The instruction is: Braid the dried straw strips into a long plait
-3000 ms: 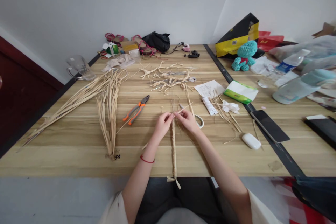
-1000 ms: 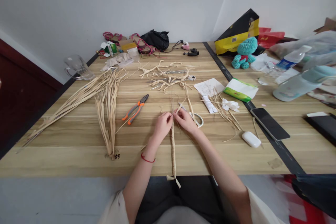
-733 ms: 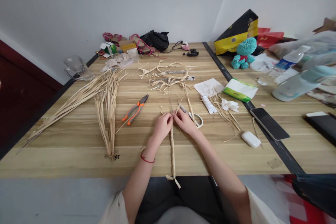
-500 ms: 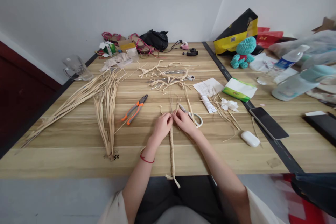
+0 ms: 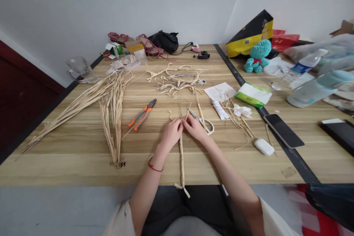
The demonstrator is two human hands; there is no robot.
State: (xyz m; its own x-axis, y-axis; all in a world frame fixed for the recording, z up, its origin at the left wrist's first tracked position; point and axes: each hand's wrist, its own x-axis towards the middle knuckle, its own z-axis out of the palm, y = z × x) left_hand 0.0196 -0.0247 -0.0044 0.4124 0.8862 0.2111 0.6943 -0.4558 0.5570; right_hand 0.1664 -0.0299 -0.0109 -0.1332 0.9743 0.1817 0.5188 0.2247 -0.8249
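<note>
My left hand [image 5: 173, 131] and my right hand [image 5: 193, 126] meet at the middle of the table, fingertips pinched together on a thin stem wrapped in pale straw strips [image 5: 181, 160]. Its lower end, with loose straw tails, hangs past the table's front edge. Beyond my fingers, thin strands and wires fan out from the stem's upper end. White-handled scissors [image 5: 210, 127] lie beside my right hand, partly under straw. To the left of my left hand rest pliers [image 5: 142, 115] with orange and grey handles. Exactly what each fingertip pinches is hidden.
Straw bundles [image 5: 113, 118] spread over the left side, near a glass mug [image 5: 81, 70]. Straw-wrapped branches [image 5: 178, 81] lie ahead. On the right are a tissue pack [image 5: 253, 94], phone [image 5: 284, 130], white case [image 5: 264, 146], crocheted doll [image 5: 258, 55] and bottles [image 5: 318, 88].
Both hands stay pinched at the same spot on the wrapped stem, with only a slight shift of the left fingers. The view has moved very slightly.
</note>
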